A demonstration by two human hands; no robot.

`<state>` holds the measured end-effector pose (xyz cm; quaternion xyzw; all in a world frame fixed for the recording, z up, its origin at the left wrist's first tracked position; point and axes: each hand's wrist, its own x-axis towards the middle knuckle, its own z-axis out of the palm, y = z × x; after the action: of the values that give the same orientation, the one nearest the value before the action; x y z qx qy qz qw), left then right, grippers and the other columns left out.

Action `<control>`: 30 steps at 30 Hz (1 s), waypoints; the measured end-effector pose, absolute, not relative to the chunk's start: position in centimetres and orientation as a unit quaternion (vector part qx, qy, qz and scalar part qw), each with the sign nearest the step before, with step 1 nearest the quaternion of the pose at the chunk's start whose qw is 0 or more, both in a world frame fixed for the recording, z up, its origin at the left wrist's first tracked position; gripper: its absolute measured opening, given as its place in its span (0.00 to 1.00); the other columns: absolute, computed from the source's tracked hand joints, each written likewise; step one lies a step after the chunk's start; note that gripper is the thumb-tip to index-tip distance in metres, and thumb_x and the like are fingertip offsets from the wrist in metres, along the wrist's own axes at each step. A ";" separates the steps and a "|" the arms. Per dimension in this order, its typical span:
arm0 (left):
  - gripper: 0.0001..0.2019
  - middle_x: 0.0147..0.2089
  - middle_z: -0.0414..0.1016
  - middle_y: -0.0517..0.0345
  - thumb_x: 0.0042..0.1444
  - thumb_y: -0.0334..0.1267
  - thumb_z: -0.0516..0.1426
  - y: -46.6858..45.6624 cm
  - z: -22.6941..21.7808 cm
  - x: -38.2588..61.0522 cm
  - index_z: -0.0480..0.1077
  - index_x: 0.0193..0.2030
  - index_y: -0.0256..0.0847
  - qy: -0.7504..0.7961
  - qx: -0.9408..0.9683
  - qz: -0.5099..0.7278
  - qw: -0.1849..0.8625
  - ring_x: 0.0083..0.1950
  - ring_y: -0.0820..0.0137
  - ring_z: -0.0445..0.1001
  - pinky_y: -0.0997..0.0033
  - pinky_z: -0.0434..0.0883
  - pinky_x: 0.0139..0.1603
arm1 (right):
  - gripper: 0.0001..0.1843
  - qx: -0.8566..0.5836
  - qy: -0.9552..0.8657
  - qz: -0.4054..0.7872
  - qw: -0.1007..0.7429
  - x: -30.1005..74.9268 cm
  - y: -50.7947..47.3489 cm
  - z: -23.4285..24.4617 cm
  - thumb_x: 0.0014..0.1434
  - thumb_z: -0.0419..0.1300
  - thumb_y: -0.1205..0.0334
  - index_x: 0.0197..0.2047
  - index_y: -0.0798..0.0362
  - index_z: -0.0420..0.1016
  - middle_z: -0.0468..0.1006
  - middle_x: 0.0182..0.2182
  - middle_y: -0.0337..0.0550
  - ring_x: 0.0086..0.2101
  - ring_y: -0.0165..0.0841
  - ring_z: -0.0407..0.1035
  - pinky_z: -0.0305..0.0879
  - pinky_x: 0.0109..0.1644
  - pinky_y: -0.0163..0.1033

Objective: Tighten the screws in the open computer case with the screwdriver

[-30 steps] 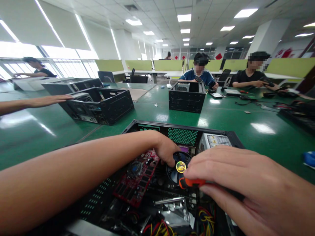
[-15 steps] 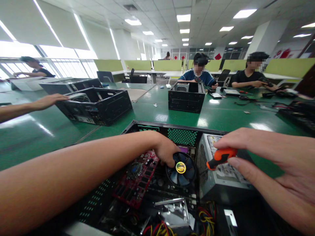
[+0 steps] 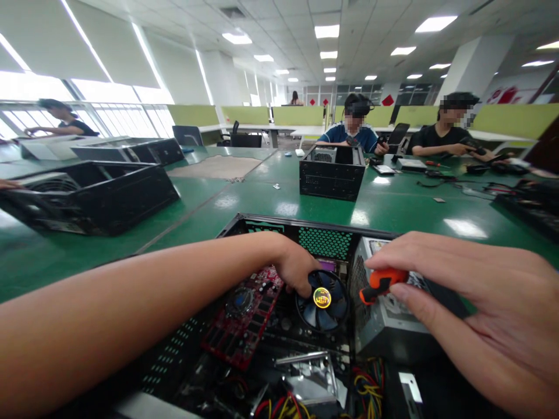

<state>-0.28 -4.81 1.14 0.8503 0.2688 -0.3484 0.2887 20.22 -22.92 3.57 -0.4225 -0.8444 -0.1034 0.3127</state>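
An open computer case [image 3: 279, 219] lies before me on the green table. My left hand [image 3: 297, 269] reaches into it, its fingers curled at the upper left rim of a round black cooling fan [image 3: 332, 314] with a gold hub sticker; some fingertips are hidden. A red graphics card [image 3: 244, 314] sits under my left forearm. To the right, my right hand [image 3: 471, 291] pinches an orange-and-black screwdriver [image 3: 384, 284] between thumb and fingers. The screwdriver is over the grey power supply [image 3: 379, 334]; its shaft cannot be made out.
Wire bundles [image 3: 369, 387] and a silver metal bracket [image 3: 312, 384] lie low in the case. Across the table stand another black case [image 3: 332, 179] and, at left, a case [image 3: 117, 201] touched by another person's hand [image 3: 9, 184]. Co-workers sit at the far side.
The screwdriver and my right hand have shifted slightly left. Another person's hand and the black case beside it have moved left. My left hand stays at the fan.
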 end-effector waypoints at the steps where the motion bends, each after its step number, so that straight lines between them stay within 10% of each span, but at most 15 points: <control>1: 0.27 0.56 0.88 0.53 0.49 0.36 0.64 -4.8 1.1 -0.3 0.80 0.58 0.43 0.271 0.849 -0.348 0.290 0.53 0.55 0.84 0.62 0.82 0.54 | 0.15 -0.421 -0.845 -0.105 0.314 20.2 -22.9 3.6 0.75 0.54 0.69 0.58 0.41 0.73 0.88 0.50 0.34 0.46 0.30 0.84 0.78 0.53 0.35; 30: 0.25 0.54 0.88 0.54 0.50 0.37 0.63 -4.8 1.1 0.0 0.79 0.57 0.43 0.264 0.853 -0.346 0.287 0.52 0.56 0.85 0.63 0.81 0.53 | 0.17 -0.425 -0.853 -0.058 0.297 20.0 -22.9 3.9 0.75 0.53 0.71 0.56 0.47 0.80 0.90 0.49 0.42 0.45 0.34 0.86 0.81 0.46 0.37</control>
<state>0.02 -4.84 1.06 0.8533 0.2639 -0.3465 0.2868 19.97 -22.93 3.88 -0.4253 -0.8528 -0.0579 0.2974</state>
